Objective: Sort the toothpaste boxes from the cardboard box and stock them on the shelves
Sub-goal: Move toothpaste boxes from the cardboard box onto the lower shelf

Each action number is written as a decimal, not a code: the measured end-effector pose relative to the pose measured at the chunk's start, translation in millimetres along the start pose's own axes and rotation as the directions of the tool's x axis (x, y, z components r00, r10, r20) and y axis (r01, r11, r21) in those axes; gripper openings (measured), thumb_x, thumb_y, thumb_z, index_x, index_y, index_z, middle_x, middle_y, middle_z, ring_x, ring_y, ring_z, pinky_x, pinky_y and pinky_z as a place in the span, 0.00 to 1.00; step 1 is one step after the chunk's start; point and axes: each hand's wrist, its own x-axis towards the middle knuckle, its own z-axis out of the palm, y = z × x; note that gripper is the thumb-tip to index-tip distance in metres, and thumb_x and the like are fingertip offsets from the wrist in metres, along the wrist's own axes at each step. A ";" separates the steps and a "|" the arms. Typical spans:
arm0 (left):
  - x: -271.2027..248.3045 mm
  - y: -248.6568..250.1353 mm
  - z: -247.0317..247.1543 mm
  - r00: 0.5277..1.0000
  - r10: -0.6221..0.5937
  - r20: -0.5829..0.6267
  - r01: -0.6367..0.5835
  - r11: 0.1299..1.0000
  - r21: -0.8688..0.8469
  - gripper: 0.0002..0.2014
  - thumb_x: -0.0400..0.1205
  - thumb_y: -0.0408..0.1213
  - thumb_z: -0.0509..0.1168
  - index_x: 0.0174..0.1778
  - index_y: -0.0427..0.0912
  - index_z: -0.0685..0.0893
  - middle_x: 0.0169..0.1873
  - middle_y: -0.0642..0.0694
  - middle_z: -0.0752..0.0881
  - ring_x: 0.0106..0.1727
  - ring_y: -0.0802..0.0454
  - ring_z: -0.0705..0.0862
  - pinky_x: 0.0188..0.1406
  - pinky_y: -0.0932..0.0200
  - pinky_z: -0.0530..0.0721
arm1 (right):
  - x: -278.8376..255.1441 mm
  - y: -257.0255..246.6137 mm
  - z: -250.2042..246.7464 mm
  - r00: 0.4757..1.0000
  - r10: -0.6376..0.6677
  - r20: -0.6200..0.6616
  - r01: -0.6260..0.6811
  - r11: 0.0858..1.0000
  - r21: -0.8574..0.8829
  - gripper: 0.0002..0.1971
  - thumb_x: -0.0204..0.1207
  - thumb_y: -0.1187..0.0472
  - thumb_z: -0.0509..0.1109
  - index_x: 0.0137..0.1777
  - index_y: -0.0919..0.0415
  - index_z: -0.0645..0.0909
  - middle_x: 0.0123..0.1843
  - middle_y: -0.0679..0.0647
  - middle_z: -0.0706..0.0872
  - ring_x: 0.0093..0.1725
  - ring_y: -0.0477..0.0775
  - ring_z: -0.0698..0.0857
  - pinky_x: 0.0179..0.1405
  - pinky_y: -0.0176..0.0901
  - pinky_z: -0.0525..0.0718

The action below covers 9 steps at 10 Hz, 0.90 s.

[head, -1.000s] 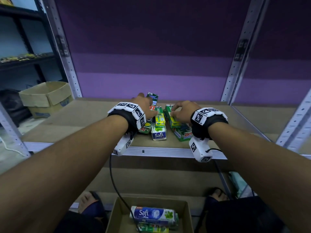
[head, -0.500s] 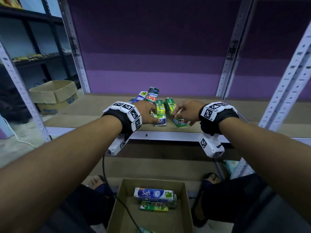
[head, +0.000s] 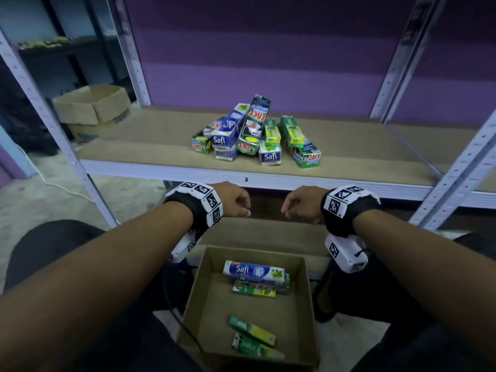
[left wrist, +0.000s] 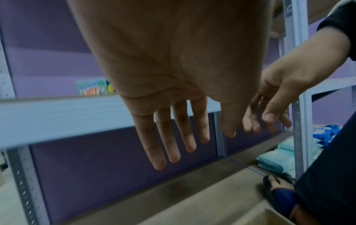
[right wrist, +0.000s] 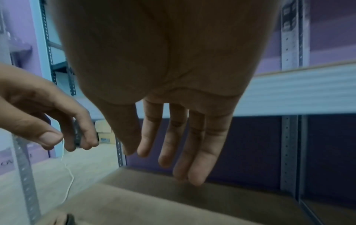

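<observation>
Both hands are hanging empty in front of the shelf edge [head: 241, 181], the left hand [head: 233, 201] and the right hand [head: 300, 204] facing each other with a gap between them; the wrist views are showing the fingers of each [left wrist: 173, 137] [right wrist: 192, 144] pointing downward, relaxed and slightly spread, holding nothing. The cardboard box [head: 306, 304] is sitting directly below and slightly toward the body from the hands, open at the top. Inside it, a Safi toothpaste box [head: 253, 271] is lying nearest beneath the hands with its long axis running left to right, resting on a green box [head: 253, 289] that is lying the same way. Two more green boxes [head: 252, 336] are lying closer to the body, angled diagonally. The Safi box is sitting roughly between the two hands, its right end reaching toward the right hand, so neither hand looks clearly nearer; a straight drop would likely let either one close across its short width. The boxes already stocked [head: 255, 138] are lying above and beyond the hands on the shelf, their long axes pointing away.
</observation>
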 end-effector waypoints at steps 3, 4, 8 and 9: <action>34.2 -45.7 123.5 0.973 -0.105 0.206 0.134 0.982 -0.132 0.09 0.82 0.44 0.68 0.54 0.47 0.90 0.55 0.50 0.89 0.57 0.49 0.86 0.61 0.56 0.83 | 58.2 46.6 116.1 0.970 0.035 0.241 -0.006 0.993 -0.119 0.12 0.82 0.61 0.65 0.59 0.58 0.88 0.58 0.48 0.86 0.57 0.56 0.85 0.56 0.43 0.83; 43.9 -54.9 165.9 0.951 -0.124 0.284 0.169 0.975 -0.141 0.10 0.84 0.40 0.66 0.55 0.43 0.91 0.56 0.45 0.89 0.53 0.46 0.85 0.56 0.60 0.80 | 70.0 58.5 158.0 0.957 0.080 0.280 -0.031 0.984 -0.173 0.14 0.85 0.57 0.63 0.61 0.62 0.86 0.64 0.62 0.85 0.62 0.66 0.83 0.62 0.56 0.82; 61.0 -69.9 274.1 0.889 -0.214 0.404 0.297 0.942 -0.155 0.15 0.85 0.39 0.64 0.65 0.39 0.85 0.65 0.42 0.84 0.67 0.43 0.81 0.62 0.57 0.76 | 95.9 93.6 254.2 0.959 0.243 0.147 -0.240 0.970 -0.038 0.15 0.79 0.54 0.67 0.65 0.51 0.83 0.66 0.58 0.85 0.62 0.63 0.84 0.60 0.48 0.83; 65.4 -78.2 290.1 0.896 -0.204 0.394 0.292 0.940 -0.178 0.09 0.85 0.40 0.63 0.55 0.40 0.85 0.59 0.41 0.86 0.61 0.42 0.83 0.50 0.62 0.71 | 97.2 95.4 258.7 0.972 0.237 0.007 -0.237 0.971 0.012 0.21 0.73 0.56 0.72 0.67 0.49 0.80 0.68 0.60 0.82 0.66 0.65 0.81 0.64 0.52 0.82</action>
